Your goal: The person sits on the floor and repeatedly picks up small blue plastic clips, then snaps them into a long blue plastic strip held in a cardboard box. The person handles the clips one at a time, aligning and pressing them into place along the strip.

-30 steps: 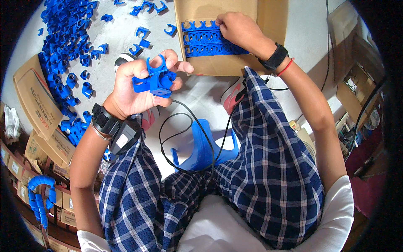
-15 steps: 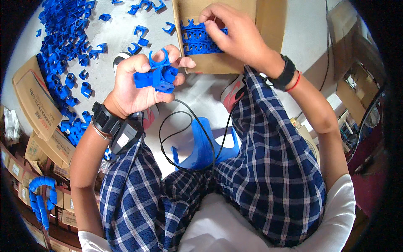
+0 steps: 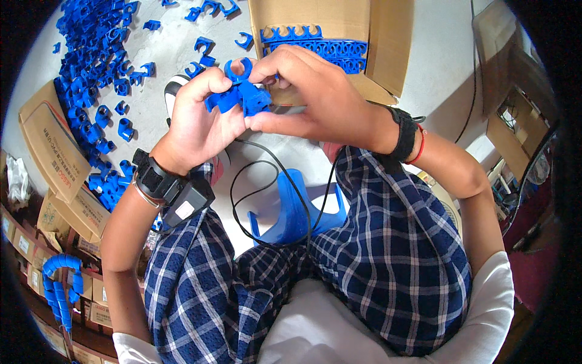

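Several blue plastic pipe clips [image 3: 256,100] are bunched in my left hand [image 3: 200,121], its thumb and fingers curled round them. One clip at the top of the bunch stands with its open ring upward. My right hand [image 3: 321,100] has closed on the same bunch from the right, thumb below and fingertips above; the fingertips partly hide which clip they grip. Just beyond both hands stands an open cardboard box [image 3: 391,45], where more blue clips [image 3: 345,50] lie packed in neat rows. My right hand covers part of the near side of the box.
A big heap of loose blue clips [image 3: 91,54] spreads over the floor at the left, with strays reaching the box. Flattened cardboard [image 3: 54,142] leans at the left. Between my legs are a blue plastic seat-like object [image 3: 282,212] and a looping black cable [image 3: 233,200].
My right hand has come back from the box to the clips in my left hand. A row of clips in the box is now uncovered. My left hand has shifted slightly right.
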`<state>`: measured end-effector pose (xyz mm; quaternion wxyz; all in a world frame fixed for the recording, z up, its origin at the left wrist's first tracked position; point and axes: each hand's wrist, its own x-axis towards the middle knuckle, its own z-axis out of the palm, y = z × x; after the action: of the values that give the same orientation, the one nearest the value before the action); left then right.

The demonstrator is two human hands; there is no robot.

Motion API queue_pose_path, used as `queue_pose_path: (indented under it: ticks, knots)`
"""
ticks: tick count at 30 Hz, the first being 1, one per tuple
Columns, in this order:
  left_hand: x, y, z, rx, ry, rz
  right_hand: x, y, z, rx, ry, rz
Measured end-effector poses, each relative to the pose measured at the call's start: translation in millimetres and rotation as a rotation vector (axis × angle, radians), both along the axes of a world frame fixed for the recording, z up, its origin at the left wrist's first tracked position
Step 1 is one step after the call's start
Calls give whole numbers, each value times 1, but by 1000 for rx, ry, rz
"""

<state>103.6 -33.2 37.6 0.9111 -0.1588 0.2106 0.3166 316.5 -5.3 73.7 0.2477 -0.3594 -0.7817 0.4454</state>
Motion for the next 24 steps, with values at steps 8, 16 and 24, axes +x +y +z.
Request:
queue_pose_path:
  ticks: [8, 16, 24]
  knots:
    - [4, 2, 6, 5, 49, -3, -2, -3, 7, -21, -43, -81]
    - [2, 3, 7, 131, 145, -128, 2, -7, 8, -22, -46, -76]
    - [8, 2, 13, 262, 295, -153, 5, -8, -1, -87, 12, -181]
